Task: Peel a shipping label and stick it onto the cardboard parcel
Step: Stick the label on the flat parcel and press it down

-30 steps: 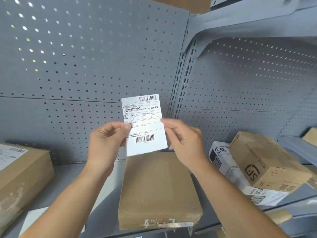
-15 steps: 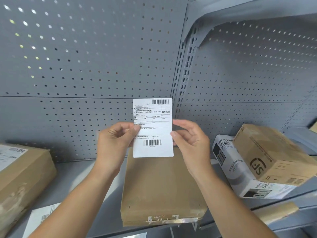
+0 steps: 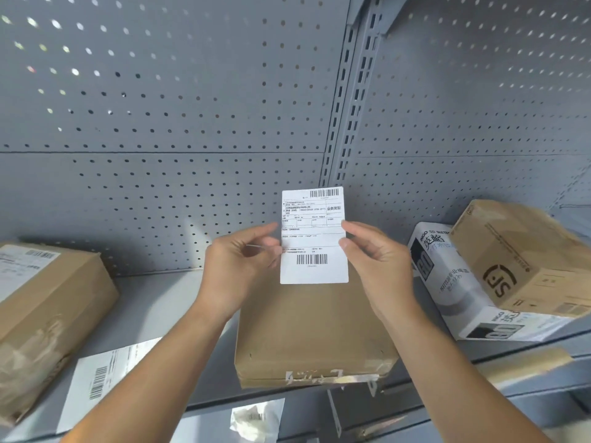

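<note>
A white shipping label point(image 3: 314, 236) with two barcodes is held upright in the air above a flat brown cardboard parcel point(image 3: 311, 330) lying on the grey shelf. My left hand point(image 3: 238, 266) pinches the label's left edge, with a thin strip showing between its fingers. My right hand point(image 3: 374, 263) pinches the label's right edge with thumb and forefinger. The parcel's top face is bare cardboard, and clear tape runs along its front edge.
A larger brown box point(image 3: 44, 314) with a label sits at the left. A loose label sheet point(image 3: 105, 375) lies on the shelf point(image 3: 160, 308) beside it. At right, a white carton point(image 3: 457, 289) carries a tilted brown box point(image 3: 524, 260). A perforated grey back panel point(image 3: 160, 107) stands behind.
The label has straightened from a tilt to upright and shifted right in the view. Both hands kept their pinch, and the view has moved down and left.
</note>
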